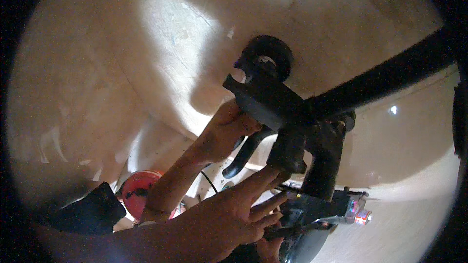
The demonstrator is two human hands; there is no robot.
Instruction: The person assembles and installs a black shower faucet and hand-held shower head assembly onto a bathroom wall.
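A black wheeled frame (273,102) crosses the middle, with a thick tube running up to the right. A round black wheel (280,51) sits at its far end, next to a notched bracket. My left hand (224,134) is closed around the underside of that bracket, its fingertips partly hidden behind it. Nearer, my right hand (248,207) is against the lower end of a short black block (287,153) on the frame. Its upper finger presses there, while the other fingers curl beside it. A curved black lever-like part (243,156) hangs between my hands.
A red round container (139,190) stands beyond my forearms at lower left, near dark cloth (95,212). At lower right lies a glossy black object (307,243), with a small colourful cylinder (361,216) beside it. A pale, scuffed surface (97,73) spreads behind everything.
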